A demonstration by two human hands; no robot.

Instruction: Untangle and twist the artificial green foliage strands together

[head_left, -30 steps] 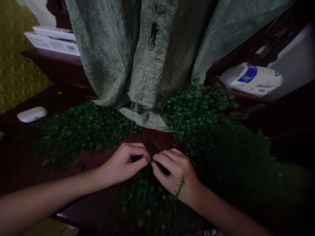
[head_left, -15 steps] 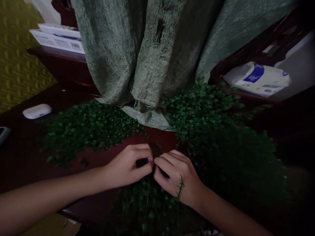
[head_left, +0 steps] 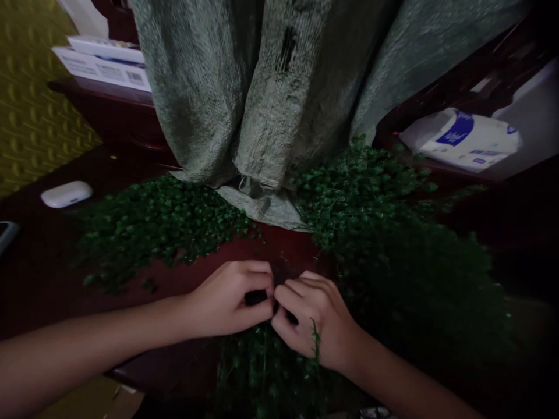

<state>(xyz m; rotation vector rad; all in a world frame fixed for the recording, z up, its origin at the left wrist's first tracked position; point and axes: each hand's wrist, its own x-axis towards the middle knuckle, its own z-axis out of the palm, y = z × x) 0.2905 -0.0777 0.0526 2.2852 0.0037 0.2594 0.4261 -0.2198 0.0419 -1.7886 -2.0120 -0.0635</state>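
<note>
My left hand [head_left: 238,297] and my right hand [head_left: 312,317] meet at their fingertips above the front of the dark red table [head_left: 157,317]. The fingers of both are curled and pinched; whatever lies between them is too dark and small to name. A thin green sprig [head_left: 315,337] hangs across the back of my right hand. Below the hands is a bunch of green stems [head_left: 262,372]. Small cut green tips form a pile [head_left: 166,218] to the left, and a larger heap of leafy green stems [head_left: 375,203] spreads to the right.
A grey-green woven sack [head_left: 271,116] stands behind the piles. White earbuds case [head_left: 67,194] and a phone-like object [head_left: 6,235] lie at the left. A tissue pack [head_left: 474,139] rests at the right; white boxes [head_left: 105,67] sit at the back left.
Both hands stay close together, with slight finger movement and a small shift downward. The sprig on my right hand has tilted a little. The piles look the same.
</note>
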